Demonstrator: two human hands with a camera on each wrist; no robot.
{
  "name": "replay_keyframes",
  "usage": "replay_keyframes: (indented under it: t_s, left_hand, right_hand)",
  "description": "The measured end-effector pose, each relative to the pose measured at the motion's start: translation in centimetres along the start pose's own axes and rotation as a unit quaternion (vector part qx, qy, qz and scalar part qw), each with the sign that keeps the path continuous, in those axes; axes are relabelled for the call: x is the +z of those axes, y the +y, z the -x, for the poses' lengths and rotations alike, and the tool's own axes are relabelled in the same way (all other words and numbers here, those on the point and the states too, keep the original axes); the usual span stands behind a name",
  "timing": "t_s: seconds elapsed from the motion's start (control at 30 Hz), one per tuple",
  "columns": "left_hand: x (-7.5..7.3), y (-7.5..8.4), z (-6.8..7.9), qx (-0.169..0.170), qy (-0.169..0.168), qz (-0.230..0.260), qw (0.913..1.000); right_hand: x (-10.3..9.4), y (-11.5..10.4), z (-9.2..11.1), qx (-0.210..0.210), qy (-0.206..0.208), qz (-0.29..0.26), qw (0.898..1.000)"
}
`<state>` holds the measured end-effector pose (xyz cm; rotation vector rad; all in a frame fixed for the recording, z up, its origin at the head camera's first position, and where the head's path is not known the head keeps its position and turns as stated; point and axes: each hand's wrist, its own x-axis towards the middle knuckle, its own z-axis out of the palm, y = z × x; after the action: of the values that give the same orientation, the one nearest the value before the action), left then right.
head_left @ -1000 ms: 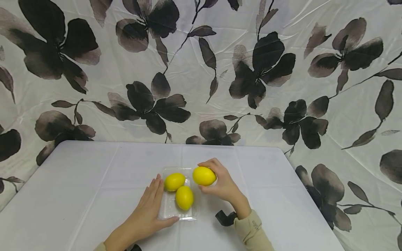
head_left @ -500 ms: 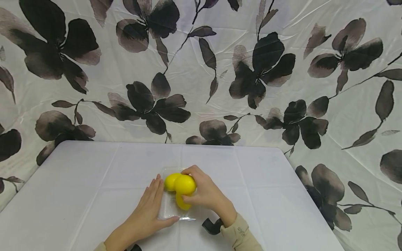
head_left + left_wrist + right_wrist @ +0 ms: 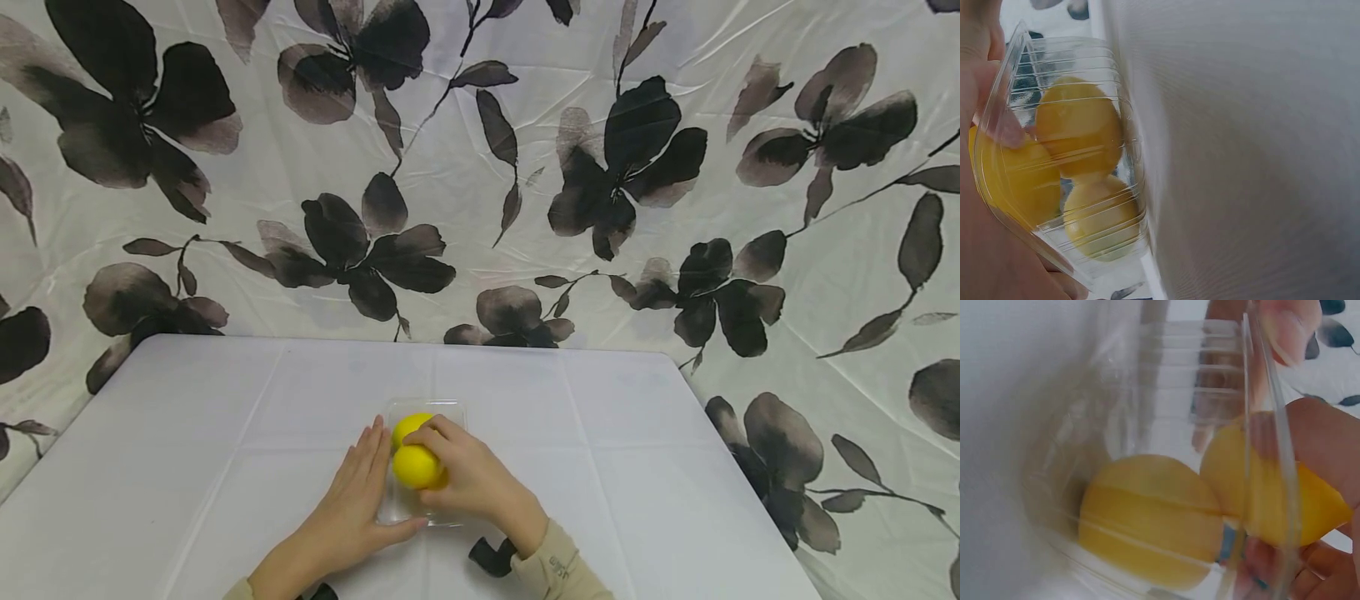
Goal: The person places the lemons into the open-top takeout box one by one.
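Observation:
A clear plastic box (image 3: 405,507) stands on the table with two lemons inside: one at the back left (image 3: 411,425), the other mostly covered by my right hand in the head view. Both show through the box wall in the left wrist view, a larger-looking lemon (image 3: 1079,125) and a paler one (image 3: 1102,222). Between its thumb and fingers my right hand (image 3: 483,475) grips a third lemon (image 3: 416,467). That lemon (image 3: 1319,506) dips past the rim in the right wrist view. My left hand (image 3: 345,512) lies along the box's left side, fingers straight, thumb at the front corner.
A white cloth covers the table (image 3: 637,483). Behind it hangs a white curtain (image 3: 487,192) with dark flowers. A black piece (image 3: 492,557) sits at my right wrist, close over the cloth.
The right hand has carried its lemon leftward from beyond the box's right side, over the other lemons, then lower toward the front left. The left hand has stayed in place.

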<state>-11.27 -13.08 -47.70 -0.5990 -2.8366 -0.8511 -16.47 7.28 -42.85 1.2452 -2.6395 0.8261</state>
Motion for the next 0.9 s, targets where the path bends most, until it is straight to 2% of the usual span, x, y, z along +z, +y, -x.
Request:
replay_keyframes:
  t_s: [0.37, 0.77, 0.9]
  left_hand:
    - [-0.15, 0.18, 0.00, -0.005, -0.010, 0.011, 0.9999]
    - [-0.04, 0.02, -0.01, -0.001, -0.009, 0.008, 0.9999]
    - [-0.09, 0.06, -0.05, 0.003, -0.006, 0.005, 1.0000]
  right_hand:
    - [1.06, -0.32, -0.06, -0.036, 0.004, 0.049, 0.998]
    - [1.05, -0.70, 0.16, -0.073, -0.048, 0.089, 0.992]
    - [0.85, -0.79, 0.21, -0.078, -0.063, 0.084, 0.991]
